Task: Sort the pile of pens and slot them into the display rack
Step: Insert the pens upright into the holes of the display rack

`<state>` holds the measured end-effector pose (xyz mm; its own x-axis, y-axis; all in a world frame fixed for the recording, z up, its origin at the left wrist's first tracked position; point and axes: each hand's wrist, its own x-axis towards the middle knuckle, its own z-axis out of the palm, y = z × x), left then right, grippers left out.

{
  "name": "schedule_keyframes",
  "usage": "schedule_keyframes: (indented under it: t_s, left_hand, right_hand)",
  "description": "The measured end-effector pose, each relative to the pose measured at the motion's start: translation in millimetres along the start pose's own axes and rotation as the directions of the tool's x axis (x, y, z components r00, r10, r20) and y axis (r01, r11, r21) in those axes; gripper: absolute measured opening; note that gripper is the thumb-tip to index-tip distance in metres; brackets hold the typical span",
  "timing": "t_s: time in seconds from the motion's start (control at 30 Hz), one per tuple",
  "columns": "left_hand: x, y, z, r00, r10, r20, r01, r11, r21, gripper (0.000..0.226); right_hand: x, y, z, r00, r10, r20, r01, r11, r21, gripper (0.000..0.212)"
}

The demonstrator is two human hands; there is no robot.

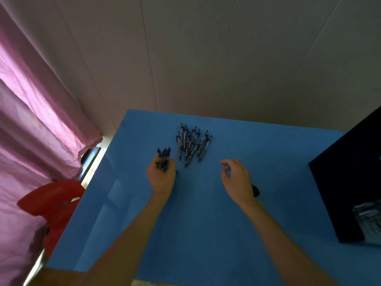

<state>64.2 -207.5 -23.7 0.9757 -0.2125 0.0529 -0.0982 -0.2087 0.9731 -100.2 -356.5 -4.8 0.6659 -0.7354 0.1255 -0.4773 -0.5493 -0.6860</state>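
Blue bench [206,234] carries a pen pile [190,142] at its far side; left hand [161,175] grips a pen bundle [164,156], right hand [237,178] hovers loosely curled, holding nothing

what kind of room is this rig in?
Probably an ordinary indoor room with a makeshift work table, not a shop floor: a blue-covered table against a plain panelled wall, a pink curtain and a red chair beside it.

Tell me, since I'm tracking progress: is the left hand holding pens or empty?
Holding. The left hand grips a bundle of pens, their ends sticking out past its fingers.
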Motion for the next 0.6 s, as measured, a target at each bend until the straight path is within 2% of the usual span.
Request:
schedule_keyframes:
  t_s: [0.07, 0.2, 0.3, 0.47, 0.5, 0.6]
  left_hand:
    - [-0.1, -6.2, -3.1, 0.999, -0.015, -0.029, 0.014, 1.000, -0.019, 0.032]
    - [-1.0, -4.8, -4.9, 0.997, 0.047, -0.060, -0.050, 0.998, -0.048, 0.026]
    - [1.5, 0.1, -4.1, 0.996, 0.079, -0.034, -0.080, 0.996, -0.045, 0.014]
    - [7.0, 13.3, -6.2, 0.995, 0.087, -0.057, -0.088, 0.996, -0.015, 0.015]
    - [7.1, 14.3, -6.9, 0.996, 0.080, -0.049, -0.080, 0.997, -0.015, 0.021]
    - [10.1, 3.6, -7.1, 1.000, -0.021, -0.012, 0.021, 1.000, -0.002, 0.023]
  right_hand:
    - [-4.0, 1.9, 3.5, 1.000, -0.008, 0.015, 0.008, 1.000, -0.014, 0.024]
    - [-11.3, 7.5, 4.0, 1.000, -0.001, 0.021, 0.002, 0.999, -0.034, 0.023]
    - [-13.7, 8.1, 1.7, 1.000, 0.013, 0.017, -0.012, 0.999, -0.038, 0.023]
    - [-17.9, 6.7, -1.8, 1.000, 0.022, 0.015, -0.021, 0.999, -0.038, 0.022]
    - [-19.1, 7.1, -2.1, 1.000, 0.027, 0.016, -0.026, 0.999, -0.041, 0.022]
    - [-22.3, 8.3, -1.9, 0.999, 0.040, 0.024, -0.039, 0.998, -0.053, 0.021]
